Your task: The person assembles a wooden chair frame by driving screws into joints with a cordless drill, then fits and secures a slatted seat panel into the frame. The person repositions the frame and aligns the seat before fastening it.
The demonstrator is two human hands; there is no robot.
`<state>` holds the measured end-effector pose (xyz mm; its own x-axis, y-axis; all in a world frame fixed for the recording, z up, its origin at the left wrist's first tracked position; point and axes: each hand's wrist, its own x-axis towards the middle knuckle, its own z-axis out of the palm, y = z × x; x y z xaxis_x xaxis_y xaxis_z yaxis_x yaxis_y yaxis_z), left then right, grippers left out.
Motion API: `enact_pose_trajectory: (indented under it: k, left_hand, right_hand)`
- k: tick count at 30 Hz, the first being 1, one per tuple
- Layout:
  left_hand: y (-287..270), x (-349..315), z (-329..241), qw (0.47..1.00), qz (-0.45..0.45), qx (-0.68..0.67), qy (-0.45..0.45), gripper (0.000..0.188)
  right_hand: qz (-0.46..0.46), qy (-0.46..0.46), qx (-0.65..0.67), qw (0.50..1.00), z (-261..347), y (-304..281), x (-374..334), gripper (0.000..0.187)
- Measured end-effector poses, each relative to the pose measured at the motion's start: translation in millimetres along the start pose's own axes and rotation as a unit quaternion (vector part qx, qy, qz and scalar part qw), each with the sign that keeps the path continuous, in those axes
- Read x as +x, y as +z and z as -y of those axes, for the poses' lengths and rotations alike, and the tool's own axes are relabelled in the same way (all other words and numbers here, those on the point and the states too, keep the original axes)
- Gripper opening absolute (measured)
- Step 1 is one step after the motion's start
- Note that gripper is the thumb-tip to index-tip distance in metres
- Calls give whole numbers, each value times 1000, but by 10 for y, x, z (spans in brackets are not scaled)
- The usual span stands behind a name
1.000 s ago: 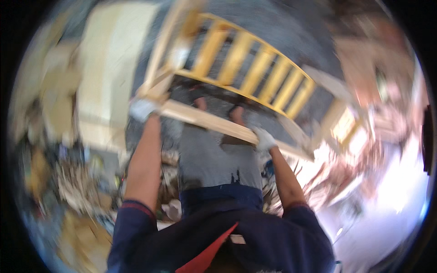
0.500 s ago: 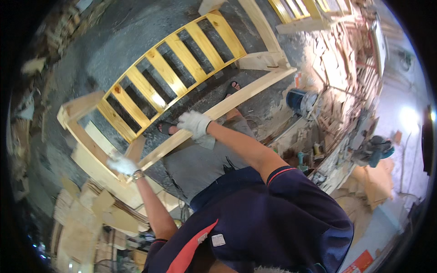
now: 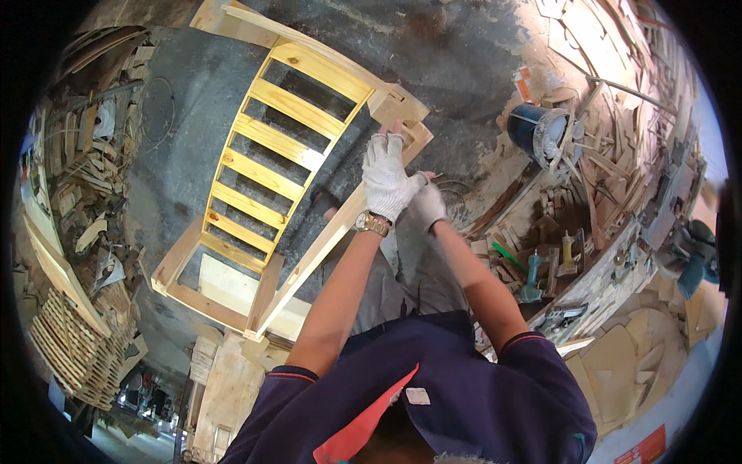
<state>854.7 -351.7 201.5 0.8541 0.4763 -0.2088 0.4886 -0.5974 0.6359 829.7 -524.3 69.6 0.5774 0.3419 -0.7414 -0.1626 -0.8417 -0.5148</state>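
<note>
Lengthwise, frame [image 3: 263, 173] pointing upper right, left hand [image 3: 386, 176] flat atop, right hand [image 3: 427, 206], grip unclear

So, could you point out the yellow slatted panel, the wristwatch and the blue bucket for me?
Yellow slatted panel [image 3: 263, 175]: head view, on its middle slat.
Wristwatch [image 3: 375, 224]: head view, on its band.
Blue bucket [image 3: 526, 130]: head view, on its side wall.

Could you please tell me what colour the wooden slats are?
The slats are yellow; they show best in the head view.
</note>
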Motion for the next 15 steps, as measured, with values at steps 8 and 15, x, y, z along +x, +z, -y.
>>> enact_pose_trajectory:
  k: [8, 15]
  left_hand:
    - [248, 167, 210, 992, 119, 5, -52, 69]
    - [150, 162, 255, 993, 119, 3, -22, 68]
  right_hand:
    - [120, 195, 686, 690, 853, -739, 1057, 79]
    - [-36, 236, 671, 702, 1219, -968, 1240, 40]
